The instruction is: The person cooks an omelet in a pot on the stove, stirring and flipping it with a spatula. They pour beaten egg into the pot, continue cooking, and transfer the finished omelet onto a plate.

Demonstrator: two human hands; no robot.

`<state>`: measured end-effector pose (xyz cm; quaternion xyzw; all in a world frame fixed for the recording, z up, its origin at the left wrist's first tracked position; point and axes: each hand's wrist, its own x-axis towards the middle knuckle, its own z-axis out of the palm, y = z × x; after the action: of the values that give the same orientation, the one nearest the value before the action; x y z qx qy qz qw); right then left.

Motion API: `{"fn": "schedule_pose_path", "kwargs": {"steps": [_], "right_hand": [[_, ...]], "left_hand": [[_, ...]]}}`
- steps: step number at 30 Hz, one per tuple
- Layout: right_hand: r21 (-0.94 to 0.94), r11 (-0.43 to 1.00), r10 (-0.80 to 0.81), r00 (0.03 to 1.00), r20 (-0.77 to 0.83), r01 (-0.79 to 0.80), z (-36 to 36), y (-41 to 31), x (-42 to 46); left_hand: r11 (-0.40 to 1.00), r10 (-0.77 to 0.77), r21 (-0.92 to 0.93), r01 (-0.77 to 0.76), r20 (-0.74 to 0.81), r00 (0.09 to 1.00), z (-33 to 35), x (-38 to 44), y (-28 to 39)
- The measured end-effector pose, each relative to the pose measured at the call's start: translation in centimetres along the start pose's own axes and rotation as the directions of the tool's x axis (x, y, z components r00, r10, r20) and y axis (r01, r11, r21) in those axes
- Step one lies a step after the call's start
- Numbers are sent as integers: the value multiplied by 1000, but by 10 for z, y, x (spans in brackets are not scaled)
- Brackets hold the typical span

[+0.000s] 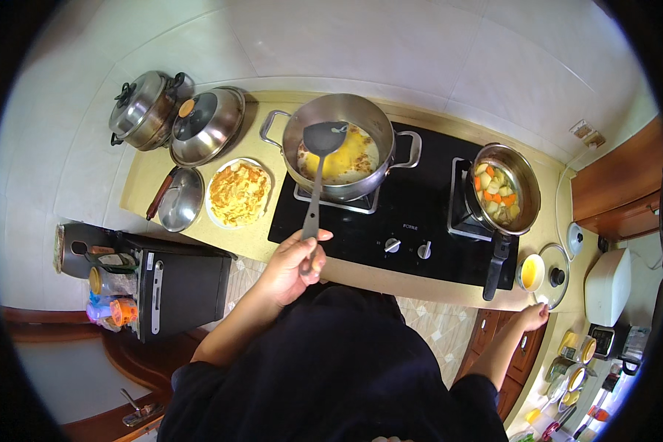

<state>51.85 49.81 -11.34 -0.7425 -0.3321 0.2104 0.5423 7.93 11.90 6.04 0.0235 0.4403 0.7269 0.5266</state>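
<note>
My left hand (295,262) grips the handle of a grey turner (312,207). The turner's broad blade is over a two-handled steel pot (342,190), hiding part of the inside. Yellow egg (337,162) with browned bits spreads across the pot's bottom. At the counter's front edge, my right hand (532,317) has its fingers curled beside a round glass lid (557,293); whether it holds anything is unclear. Just beyond it stands a small bowl of yellow liquid (529,274). A plate (214,218) heaped with fried egg (240,193) lies left of the pot.
The black gas hob (359,237) carries a long-handled steel pot (530,193) with cut carrot and pale chunks, its handle (497,265) pointing towards me. Lidded pots (143,119), a domed wok lid (210,130) and a smaller metal lid (181,201) crowd the left. Jars (577,348) line the right counter.
</note>
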Motion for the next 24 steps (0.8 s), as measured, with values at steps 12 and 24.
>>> {"fn": "schedule_pose_path", "kwargs": {"steps": [12,24], "right_hand": [[700,665,-646,-270,714,259,11,-181,-368],[663,541,-837,253,485,518,50,-218,-414]], "left_hand": [[940,-90,-263,217,421,902,17,54,-20],[988,-137,-19,154,361,922,40,83,2]]}}
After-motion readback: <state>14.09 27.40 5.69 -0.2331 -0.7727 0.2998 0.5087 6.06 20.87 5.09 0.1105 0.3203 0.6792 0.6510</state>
